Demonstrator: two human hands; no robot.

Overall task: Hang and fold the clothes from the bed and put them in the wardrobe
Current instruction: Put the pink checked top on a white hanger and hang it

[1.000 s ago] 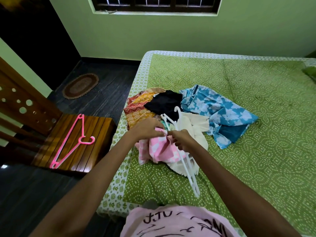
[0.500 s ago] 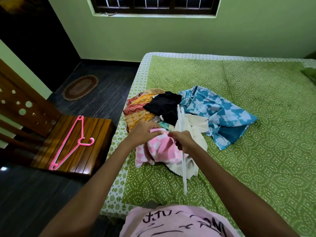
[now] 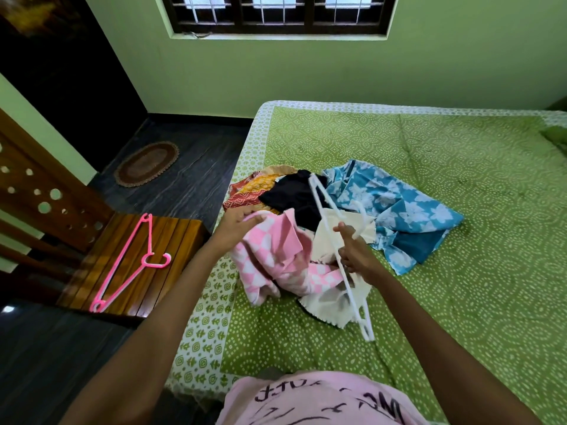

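Fingers of the left hand (image 3: 237, 223) curl over the top edge of a pink-and-white checked garment (image 3: 276, 259), gripping it and lifting it off the pile. Fingers of the right hand (image 3: 352, 256) pinch the bar of a white plastic hanger (image 3: 340, 259), which runs from 11 o'clock down to 5 o'clock across the clothes.

Far left, at 9 o'clock, a pink hanger (image 3: 129, 265) lies on a wooden chair seat (image 3: 165, 271); the chair back is cut off by the frame edge. An oval brown mat (image 3: 146, 164) lies on the dark floor.

On the green patterned bed sheet (image 3: 429, 302), the heap holds an orange and red printed cloth (image 3: 254, 191), mostly buried, a black garment (image 3: 294, 194), a cream cloth (image 3: 331, 299) under the hanger, and a blue floral garment (image 3: 399, 210) at 2 o'clock.

At 6 o'clock, dark writing on the person's pink shirt (image 3: 322, 400) is upside down and unreadable.
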